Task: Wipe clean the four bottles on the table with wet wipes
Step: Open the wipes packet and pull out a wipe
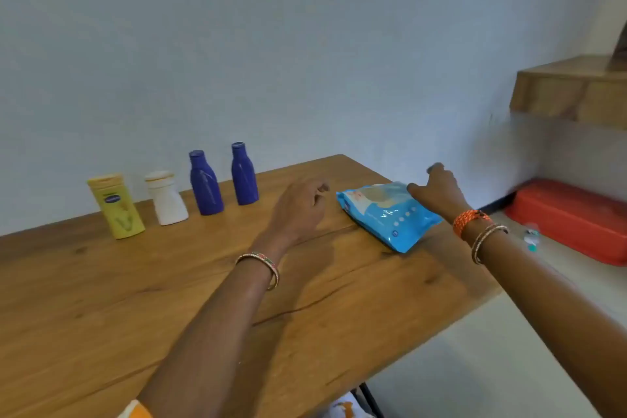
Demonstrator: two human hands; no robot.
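four bottles stand untouched; right hand rests fingers-spread on the wipes pack, left hand loosely curled, empty.

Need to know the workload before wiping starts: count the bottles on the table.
4, upright in a row near the wall: yellow bottle leftmost, white bottle next, then the left blue bottle and the right blue bottle. None appears hidden.

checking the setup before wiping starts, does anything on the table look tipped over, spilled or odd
Nothing stands out. The yellow bottle, white bottle and two blue bottles stand upright in a row, caps on, no spill visible. The wet wipes pack lies flat near the table edge, under the right hand.
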